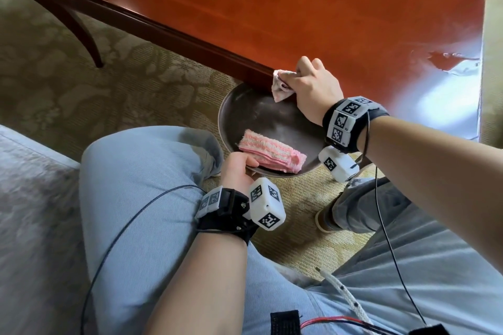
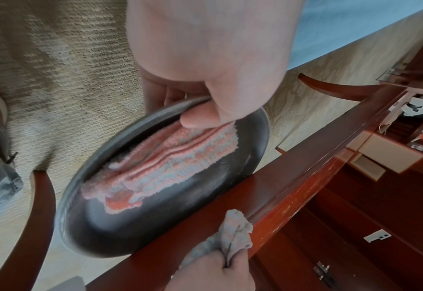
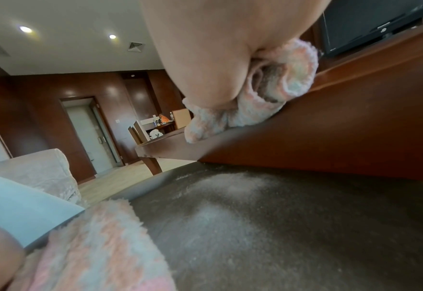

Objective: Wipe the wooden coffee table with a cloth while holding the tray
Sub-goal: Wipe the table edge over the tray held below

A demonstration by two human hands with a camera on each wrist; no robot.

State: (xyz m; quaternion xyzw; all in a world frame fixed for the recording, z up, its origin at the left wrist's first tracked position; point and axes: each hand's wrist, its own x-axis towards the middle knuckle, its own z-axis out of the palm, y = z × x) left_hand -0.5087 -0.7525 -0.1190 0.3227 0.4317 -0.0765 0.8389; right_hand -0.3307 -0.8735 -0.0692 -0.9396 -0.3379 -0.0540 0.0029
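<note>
A glossy red-brown wooden coffee table (image 1: 299, 13) fills the upper head view. My right hand (image 1: 313, 90) grips a bunched pale cloth (image 1: 281, 85) at the table's near edge, and the cloth hangs over that edge above the tray. The cloth (image 2: 233, 234) (image 3: 267, 98) shows in both wrist views, lying on the table edge (image 2: 267, 196). My left hand (image 1: 239, 168) holds a round dark tray (image 1: 245, 114) by its near rim, thumb on top (image 2: 200, 118). The tray's far side sits under the table edge. A folded pink-and-white towel (image 1: 272, 153) (image 2: 170, 161) lies on the tray.
Patterned beige carpet (image 1: 81, 76) lies under the table, and a curved table leg (image 1: 81, 35) stands at left. My knees in light jeans (image 1: 141, 185) flank the tray. A grey sofa cushion (image 1: 32, 212) is at left. Cables (image 1: 386, 239) hang from the wrists.
</note>
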